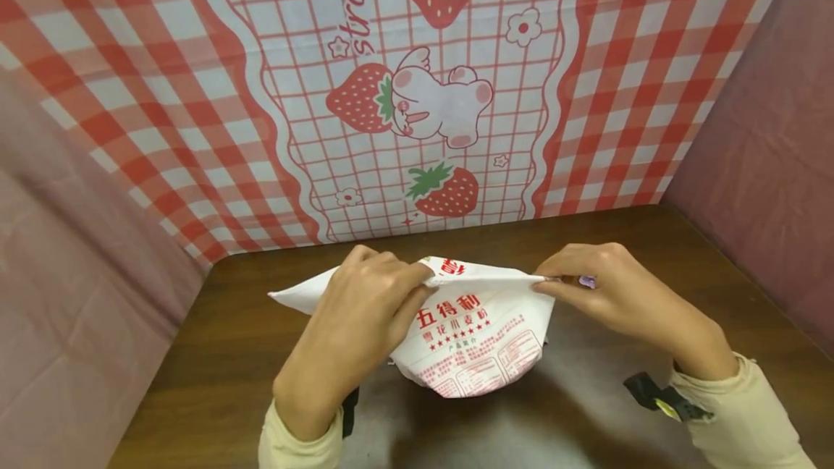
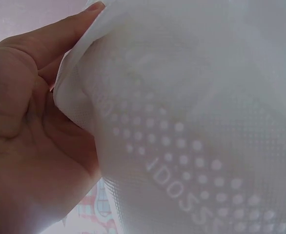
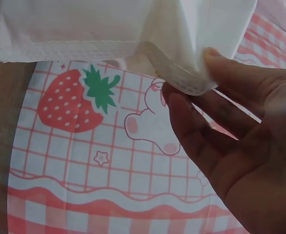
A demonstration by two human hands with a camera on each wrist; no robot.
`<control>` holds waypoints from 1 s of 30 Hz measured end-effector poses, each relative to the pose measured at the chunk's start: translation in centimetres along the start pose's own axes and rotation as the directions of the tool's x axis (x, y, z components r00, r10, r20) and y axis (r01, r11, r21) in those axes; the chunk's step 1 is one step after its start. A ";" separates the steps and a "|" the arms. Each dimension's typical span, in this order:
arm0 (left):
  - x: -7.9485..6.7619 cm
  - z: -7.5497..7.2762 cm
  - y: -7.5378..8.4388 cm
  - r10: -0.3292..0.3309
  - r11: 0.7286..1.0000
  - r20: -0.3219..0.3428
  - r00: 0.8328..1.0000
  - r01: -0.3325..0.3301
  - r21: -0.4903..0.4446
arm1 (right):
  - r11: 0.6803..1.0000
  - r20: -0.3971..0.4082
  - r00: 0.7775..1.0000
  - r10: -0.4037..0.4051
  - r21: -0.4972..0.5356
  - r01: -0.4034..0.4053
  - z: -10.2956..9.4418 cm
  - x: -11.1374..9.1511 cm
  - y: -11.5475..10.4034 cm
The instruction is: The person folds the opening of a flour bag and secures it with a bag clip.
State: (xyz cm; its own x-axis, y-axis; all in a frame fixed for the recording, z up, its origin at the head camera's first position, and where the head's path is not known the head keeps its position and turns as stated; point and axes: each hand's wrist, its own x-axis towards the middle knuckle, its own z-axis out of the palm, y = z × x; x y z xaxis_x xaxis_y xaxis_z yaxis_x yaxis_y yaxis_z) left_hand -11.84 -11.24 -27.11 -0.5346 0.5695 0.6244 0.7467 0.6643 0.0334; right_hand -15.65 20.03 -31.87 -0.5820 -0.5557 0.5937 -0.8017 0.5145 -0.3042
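A white flour bag with red Chinese print hangs above the table between the two hands. My left hand grips its top edge on the left, and a pointed white corner sticks out beyond the knuckles. On the other side my right hand pinches the end of the folded top edge between thumb and fingers. In the left wrist view the bag's pale woven side fills most of the picture. A stitched hem lies between the fingers in the right wrist view. What the bag holds is hidden.
Below is a dark wooden table with a greyish area at the front. A strawberry-print checked cloth rises behind it, with pink cloth at both sides. A small purple thing shows behind the right fingers.
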 end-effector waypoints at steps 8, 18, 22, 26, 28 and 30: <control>0.0 0.2 0.3 -0.025 1.000 0.034 0.999 0.025 0.012 | 0.999 0.019 0.999 0.030 -0.019 -0.029 -0.2 -0.6 0.1; -0.5 -0.3 0.7 -0.175 0.980 0.113 0.978 0.163 0.114 | 0.997 0.031 0.998 0.049 -0.054 -0.047 -0.9 -0.3 -0.2; -0.7 -0.7 0.8 -0.230 0.967 0.141 0.963 0.210 0.146 | 0.998 0.026 0.999 0.032 -0.055 -0.031 -0.9 -0.1 -0.1; -0.9 -0.8 0.8 -0.209 0.974 0.154 0.966 0.192 0.120 | 0.997 0.004 1.000 0.004 -0.073 -0.003 -0.7 -0.1 0.0; -1.0 -0.8 0.8 -0.203 0.976 0.162 0.966 0.186 0.110 | 0.997 -0.010 1.000 -0.009 -0.075 0.008 -0.7 -0.2 0.0; -1.0 -0.8 0.8 -0.200 0.977 0.169 0.965 0.183 0.106 | 0.997 -0.022 1.000 -0.015 -0.077 0.014 -0.8 -0.3 0.0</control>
State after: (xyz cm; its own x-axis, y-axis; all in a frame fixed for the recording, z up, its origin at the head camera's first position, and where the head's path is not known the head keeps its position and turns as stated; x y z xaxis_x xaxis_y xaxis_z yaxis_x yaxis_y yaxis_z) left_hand -10.40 -11.70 -27.09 -0.7320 0.4991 0.4638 0.5896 0.8051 0.0641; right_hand -15.33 20.70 -31.45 -0.5665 -0.5490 0.6146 -0.7965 0.5560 -0.2375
